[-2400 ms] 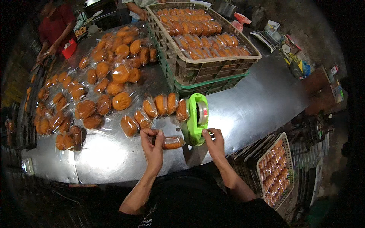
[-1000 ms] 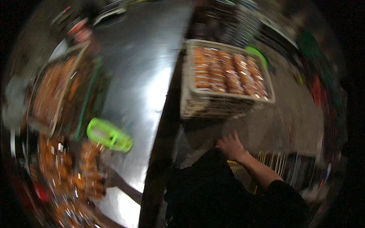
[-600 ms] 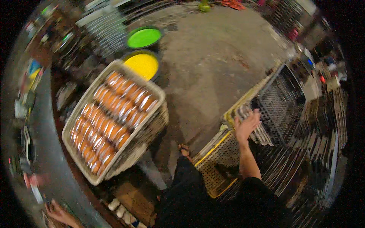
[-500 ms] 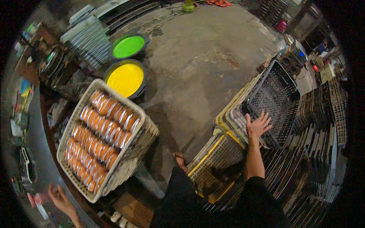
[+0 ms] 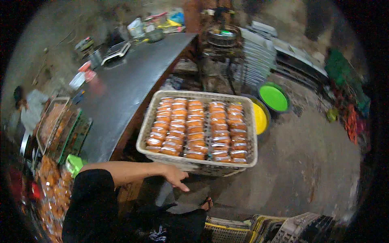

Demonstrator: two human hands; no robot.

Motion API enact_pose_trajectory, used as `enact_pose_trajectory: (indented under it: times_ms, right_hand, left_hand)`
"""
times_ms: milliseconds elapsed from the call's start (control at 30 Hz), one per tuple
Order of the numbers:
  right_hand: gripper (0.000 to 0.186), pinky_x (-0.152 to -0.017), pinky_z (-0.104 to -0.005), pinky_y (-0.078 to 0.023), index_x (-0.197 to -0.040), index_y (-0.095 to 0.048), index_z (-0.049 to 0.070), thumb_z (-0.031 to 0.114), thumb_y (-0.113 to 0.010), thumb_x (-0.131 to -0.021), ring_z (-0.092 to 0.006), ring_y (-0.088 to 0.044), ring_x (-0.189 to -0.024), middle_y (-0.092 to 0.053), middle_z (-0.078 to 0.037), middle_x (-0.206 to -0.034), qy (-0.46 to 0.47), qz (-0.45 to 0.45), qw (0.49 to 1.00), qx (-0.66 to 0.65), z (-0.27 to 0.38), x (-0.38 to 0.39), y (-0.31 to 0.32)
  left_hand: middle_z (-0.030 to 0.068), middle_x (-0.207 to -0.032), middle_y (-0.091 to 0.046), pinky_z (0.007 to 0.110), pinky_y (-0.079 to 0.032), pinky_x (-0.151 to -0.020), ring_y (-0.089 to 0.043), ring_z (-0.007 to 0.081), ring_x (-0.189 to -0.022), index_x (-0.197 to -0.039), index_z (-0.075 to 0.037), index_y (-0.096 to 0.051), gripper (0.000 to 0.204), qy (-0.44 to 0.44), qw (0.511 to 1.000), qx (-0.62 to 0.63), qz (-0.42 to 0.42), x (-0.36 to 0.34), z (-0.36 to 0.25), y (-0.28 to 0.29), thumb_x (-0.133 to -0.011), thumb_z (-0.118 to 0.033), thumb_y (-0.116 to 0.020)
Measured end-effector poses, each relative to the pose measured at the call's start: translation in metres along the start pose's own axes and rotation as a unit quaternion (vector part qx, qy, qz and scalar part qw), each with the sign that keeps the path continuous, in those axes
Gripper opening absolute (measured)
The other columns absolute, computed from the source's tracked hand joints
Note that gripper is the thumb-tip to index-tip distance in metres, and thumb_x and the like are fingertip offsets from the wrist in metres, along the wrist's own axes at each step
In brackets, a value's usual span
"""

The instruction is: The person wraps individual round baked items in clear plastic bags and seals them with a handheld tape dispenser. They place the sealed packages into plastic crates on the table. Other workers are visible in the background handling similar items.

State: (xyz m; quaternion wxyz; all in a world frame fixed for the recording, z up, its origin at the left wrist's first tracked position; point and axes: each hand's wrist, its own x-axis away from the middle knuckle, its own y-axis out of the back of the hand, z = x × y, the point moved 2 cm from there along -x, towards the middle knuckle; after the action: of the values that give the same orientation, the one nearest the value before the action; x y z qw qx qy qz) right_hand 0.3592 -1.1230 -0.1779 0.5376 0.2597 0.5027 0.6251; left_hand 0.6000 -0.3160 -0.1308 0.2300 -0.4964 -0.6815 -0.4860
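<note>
Head view: at 9 o'clock from your left hand [image 5: 175,177], the green tape dispenser [image 5: 75,165] and loose wrapped buns [image 5: 53,190] lie close by your black sleeve [image 5: 91,194]; judged risk, a backward elbow swing knocks them. Your left forearm [image 5: 127,170] runs toward 3 o'clock, hand drooping to 4, digits apart, nothing visible in them; contact with the crate [image 5: 253,141] cannot be told, right hand out of view. Between 12 and 1 o'clock, that crate holds packed rows [image 5: 195,129] atop a stack [image 5: 227,172], which might tilt if you snag its near rim off-centre.
</note>
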Motion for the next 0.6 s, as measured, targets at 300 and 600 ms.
enact_pose_trajectory:
  times_ms: [300, 600]
  right_hand:
    - [0.042, -0.071, -0.0299, -0.041, -0.105, -0.068, -0.001, 0.037, -0.05, -0.1, -0.013, -0.046, -0.074, -0.059, 0.0, -0.082, 0.27, -0.186, 0.868, -0.374, 0.151, 0.148, 0.261]
    - [0.052, -0.06, -0.0258, -0.034, -0.081, -0.064, 0.002, 0.048, -0.047, -0.099, -0.0087, -0.044, -0.065, -0.054, 0.004, -0.071, 0.299, -0.251, 0.784, -0.483, 0.194, 0.354, 0.455]
  left_hand:
    - [0.02, -0.15, -0.035, 0.057, -0.023, -0.112, -0.029, 0.0348, -0.14, -0.152, -0.008, -0.018, 0.106, -0.189, 0.727, 0.658, -0.043, 0.019, -0.132, -0.081, -0.08, -0.086, -0.03]
    - [0.0134, -0.156, -0.024, 0.046, -0.014, -0.118, -0.019, 0.0331, -0.144, -0.151, -0.007, -0.017, 0.076, -0.401, 0.634, 0.589, 0.301, -0.018, -0.287, -0.182, -0.097, -0.057, -0.036]
